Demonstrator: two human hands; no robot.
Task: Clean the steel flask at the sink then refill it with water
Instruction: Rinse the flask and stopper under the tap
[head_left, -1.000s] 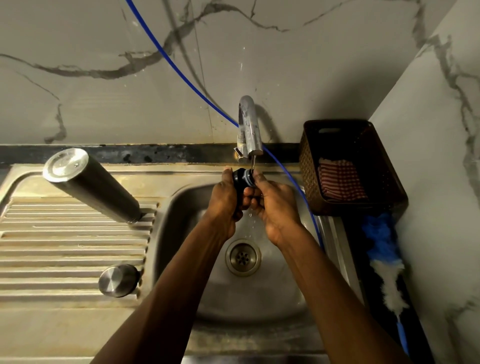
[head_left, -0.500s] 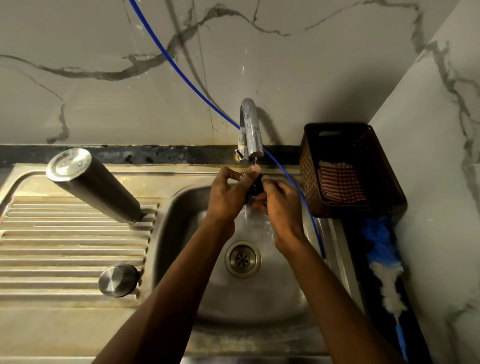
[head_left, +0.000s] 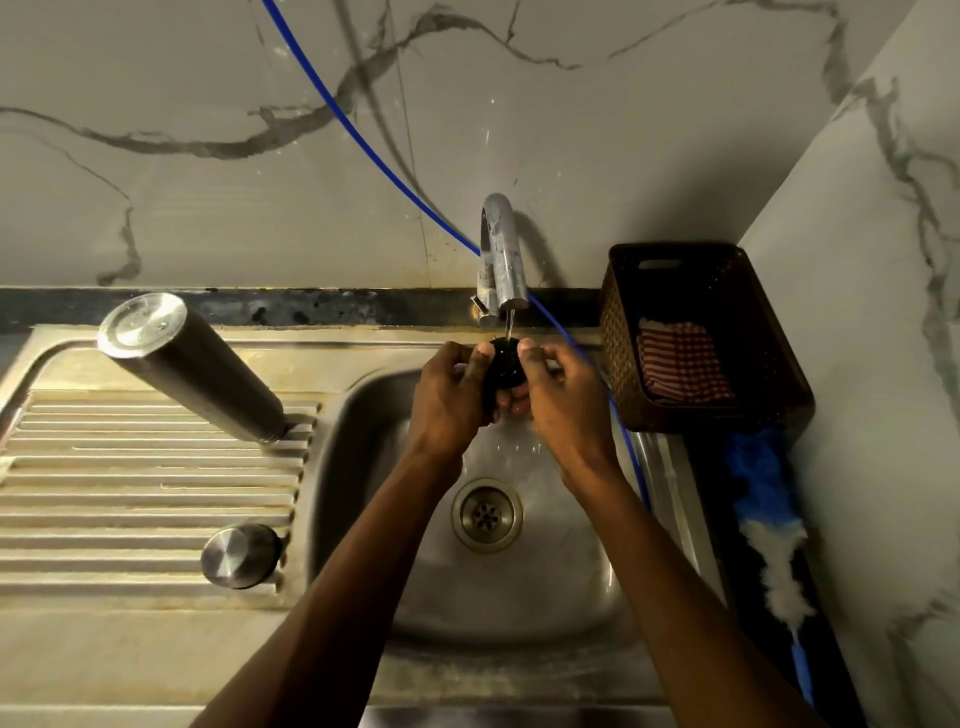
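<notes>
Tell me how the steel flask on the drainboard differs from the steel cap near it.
The flask is a tall cylinder; the cap is a short, small disc-like piece. The flask stands upside down, mouth on the drainboard and base up, while the cap sits flat lower down, near the basin edge. The flask's side looks dark; the cap looks evenly grey. Both are steel, rest on the drainboard, and no hand touches them.

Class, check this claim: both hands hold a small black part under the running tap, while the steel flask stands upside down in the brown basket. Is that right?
Not quite. The head view shows the steel flask upside down on the ribbed draining board, left of the basin, not in the brown basket. The rest holds: the left hand and right hand hold the small black part under the running tap.
</notes>
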